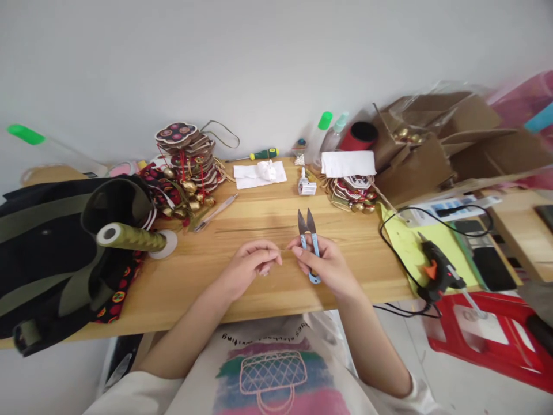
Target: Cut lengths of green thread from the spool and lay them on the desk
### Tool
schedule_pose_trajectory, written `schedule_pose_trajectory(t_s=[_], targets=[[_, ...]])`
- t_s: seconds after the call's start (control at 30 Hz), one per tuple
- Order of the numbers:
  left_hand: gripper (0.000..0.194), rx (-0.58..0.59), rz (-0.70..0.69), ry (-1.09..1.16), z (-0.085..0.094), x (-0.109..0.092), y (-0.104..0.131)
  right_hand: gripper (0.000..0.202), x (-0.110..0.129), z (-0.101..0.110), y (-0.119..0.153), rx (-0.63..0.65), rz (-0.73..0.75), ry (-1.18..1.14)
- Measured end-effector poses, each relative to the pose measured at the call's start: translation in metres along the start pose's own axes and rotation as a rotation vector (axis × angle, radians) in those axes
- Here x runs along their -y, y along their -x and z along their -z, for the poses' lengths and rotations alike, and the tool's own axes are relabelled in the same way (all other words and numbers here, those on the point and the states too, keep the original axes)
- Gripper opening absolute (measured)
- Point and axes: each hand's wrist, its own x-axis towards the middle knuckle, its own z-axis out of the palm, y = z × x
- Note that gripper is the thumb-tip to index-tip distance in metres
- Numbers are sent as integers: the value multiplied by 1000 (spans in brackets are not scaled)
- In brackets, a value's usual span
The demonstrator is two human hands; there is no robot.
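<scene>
Low over the front of the wooden table (pixel 345 230), my left hand (pixel 250 262) is closed in a pinch on a thin cord (pixel 283 250). The cord spans the short gap to my right hand (pixel 326 265), where thumb and forefinger seem to pinch its other end. Blue-handled thread snips (pixel 314 246) rest in my right hand as well, their dark blades apart and pointing away from me. Just beyond my hands, a few dark strands (pixel 254 230) lie across the wood. How much cord my fingers cover cannot be seen.
Left are a black bag (pixel 47 230), an olive thread spool (pixel 133 239) and stacked ornaments with bells (pixel 185 155). Behind lie a screwdriver (pixel 264 154), white tissue (pixel 259 174) and small bottles (pixel 319 135). Right are cardboard boxes (pixel 415 161), a corded glue gun (pixel 438 268) and a phone (pixel 484 253).
</scene>
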Motion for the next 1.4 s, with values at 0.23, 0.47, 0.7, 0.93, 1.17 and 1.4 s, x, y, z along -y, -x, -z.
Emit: schedule_pose_trajectory(t_s=[0.23,0.47,0.7,0.93,1.17,1.4], targets=[[22,-5,-5,-48,1,-1,0,36,-2,-3,-1,78,7,35],[21,-18,-26,-76,1,0,-1,36,-1,-5,-4,68,15,64],[24,-5,-60,-152,3,0,0,35,1,-6,-4,64,14,112],[27,-114,-170,-521,17,-5,5,28,-7,12,-1,-93,51,300],[29,-122,-95,-984,71,-16,51,18,-3,59,31,-235,138,802],[29,-16,44,-1149,99,-28,109,18,16,78,73,-52,90,985]])
